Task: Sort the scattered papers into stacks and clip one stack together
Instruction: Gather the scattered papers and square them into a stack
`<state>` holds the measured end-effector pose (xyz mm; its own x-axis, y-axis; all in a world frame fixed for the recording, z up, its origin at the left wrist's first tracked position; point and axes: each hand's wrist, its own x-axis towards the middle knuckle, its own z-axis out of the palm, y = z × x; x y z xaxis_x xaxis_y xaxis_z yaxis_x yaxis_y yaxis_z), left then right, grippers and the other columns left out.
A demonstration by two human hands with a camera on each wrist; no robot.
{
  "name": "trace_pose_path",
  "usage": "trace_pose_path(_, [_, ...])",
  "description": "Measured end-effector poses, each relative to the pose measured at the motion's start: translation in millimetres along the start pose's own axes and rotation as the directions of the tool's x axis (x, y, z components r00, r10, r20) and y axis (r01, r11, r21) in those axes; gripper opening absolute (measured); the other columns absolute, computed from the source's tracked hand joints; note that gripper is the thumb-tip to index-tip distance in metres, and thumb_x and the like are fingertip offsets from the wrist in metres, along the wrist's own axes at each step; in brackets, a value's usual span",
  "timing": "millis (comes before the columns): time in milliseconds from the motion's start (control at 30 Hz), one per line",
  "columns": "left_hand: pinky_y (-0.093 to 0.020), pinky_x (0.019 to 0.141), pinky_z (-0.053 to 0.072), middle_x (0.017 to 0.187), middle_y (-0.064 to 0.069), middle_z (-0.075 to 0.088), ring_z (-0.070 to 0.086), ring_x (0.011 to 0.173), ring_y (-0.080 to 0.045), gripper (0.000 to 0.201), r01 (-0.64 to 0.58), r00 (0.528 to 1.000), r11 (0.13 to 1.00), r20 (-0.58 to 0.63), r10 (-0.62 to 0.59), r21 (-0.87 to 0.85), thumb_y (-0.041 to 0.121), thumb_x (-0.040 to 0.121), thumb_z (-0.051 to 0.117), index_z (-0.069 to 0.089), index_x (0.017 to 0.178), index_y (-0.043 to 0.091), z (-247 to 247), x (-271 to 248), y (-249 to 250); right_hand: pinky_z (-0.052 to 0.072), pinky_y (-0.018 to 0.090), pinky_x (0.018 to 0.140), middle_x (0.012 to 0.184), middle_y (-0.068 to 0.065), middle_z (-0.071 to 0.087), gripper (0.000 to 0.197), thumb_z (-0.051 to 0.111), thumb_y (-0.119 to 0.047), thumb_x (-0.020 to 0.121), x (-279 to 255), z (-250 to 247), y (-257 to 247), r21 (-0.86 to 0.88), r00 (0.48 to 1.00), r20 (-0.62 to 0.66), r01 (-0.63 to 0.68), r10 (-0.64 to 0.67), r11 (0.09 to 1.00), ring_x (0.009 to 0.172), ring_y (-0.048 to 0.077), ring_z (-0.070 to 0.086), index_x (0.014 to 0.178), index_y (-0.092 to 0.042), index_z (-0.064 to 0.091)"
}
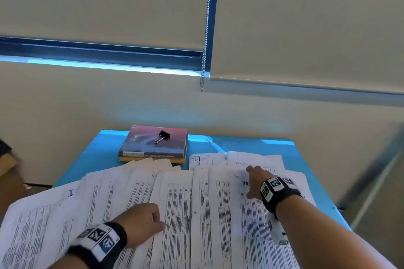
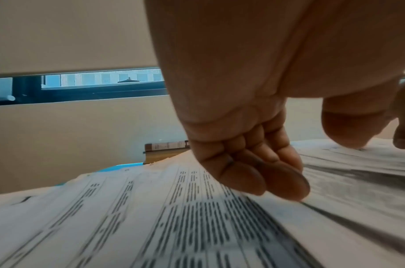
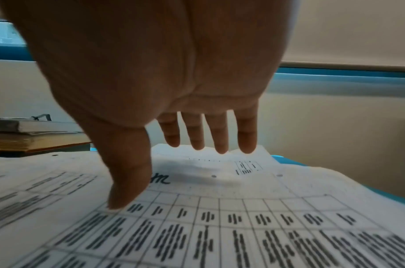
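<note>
Head view: printed papers [image 1: 179, 203] are seen fanned and overlapping across the blue worktop [image 1: 98, 150], nothing squared into stacks yet; a black clip [image 1: 162, 136] is left on the books [image 1: 153, 144] at the far edge, well apart from both hands; the left hand [image 1: 142, 220] is rested on the near sheets with fingers curled under, nothing plainly held; the right hand [image 1: 255, 181] is stretched toward the far right sheets.

Left wrist view: the left fingers [image 2: 254, 174] are seen bent, tips touching the top sheet; no pinch is shown, only a downward press.

Right wrist view: the right fingers [image 3: 217, 134] are held straight and slightly spread just above the far sheet's edge, thumb tip set on the printed grid; nothing is gripped.

Judged step: gathering of loose sheets; the pile is best pinned by the left hand while far sheets are slid inward flat, not crumpled; edges should be squared before the clip is fetched.
</note>
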<state>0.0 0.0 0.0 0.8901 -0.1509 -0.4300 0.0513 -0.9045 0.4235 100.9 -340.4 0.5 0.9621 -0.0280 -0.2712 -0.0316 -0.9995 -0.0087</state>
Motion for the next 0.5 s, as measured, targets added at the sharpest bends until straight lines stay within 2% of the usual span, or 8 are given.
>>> trace_pose_path(133, [-0.028, 0.082, 0.053, 0.095, 0.010, 0.063, 0.060, 0.086, -0.007, 0.023, -0.015, 0.999, 1.000, -0.036, 0.015, 0.015, 0.052, 0.087, 0.058, 0.059, 0.092, 0.030, -9.8, 26.3, 15.5, 0.048, 0.042, 0.099, 0.136, 0.008, 0.058, 0.095, 0.087, -0.042, 0.067, 10.7, -4.7, 6.9, -0.020, 0.997, 0.074, -0.023, 0.024, 1.000, 0.122, 0.030, 0.057, 0.141, -0.014, 0.035])
trace_pose_path(300, [-0.030, 0.083, 0.052, 0.096, 0.009, 0.061, 0.059, 0.087, -0.009, 0.019, -0.032, 0.998, 0.999, -0.051, 0.033, 0.025, 0.047, 0.086, 0.060, 0.058, 0.092, 0.029, -10.8, 53.9, 42.8, 0.045, 0.044, 0.098, 0.133, 0.005, 0.057, 0.094, 0.086, -0.053, 0.062, 20.5, 3.5, 11.6, -0.109, 0.996, 0.093, -0.008, 0.018, 0.994, 0.123, 0.030, 0.053, 0.136, -0.016, 0.040])
trace_pose_path(400, [-0.031, 0.087, 0.051, 0.103, 0.008, 0.057, 0.057, 0.091, -0.011, 0.023, -0.031, 0.996, 0.999, -0.086, 0.035, 0.044, 0.045, 0.085, 0.062, 0.056, 0.099, 0.027, -9.3, 70.5, 57.2, 0.043, 0.046, 0.096, 0.123, 0.003, 0.060, 0.071, 0.081, -0.053, 0.066, 22.0, 2.7, 12.4, -0.180, 0.998, 0.070, 0.007, 0.006, 0.984, 0.118, 0.029, 0.052, 0.121, -0.019, 0.051])
trace_pose_path(500, [-0.035, 0.094, 0.047, 0.118, 0.003, 0.051, 0.053, 0.106, -0.016, 0.040, 0.001, 0.989, 0.998, -0.145, 0.009, 0.066, 0.047, 0.082, 0.063, 0.053, 0.116, 0.028, -10.8, 89.5, 66.9, 0.041, 0.045, 0.099, 0.123, 0.003, 0.060, 0.034, 0.065, -0.032, 0.084, 19.1, -6.9, 7.3, -0.234, 0.998, 0.055, 0.052, -0.040, 0.971, 0.117, 0.027, 0.051, 0.115, -0.020, 0.058])
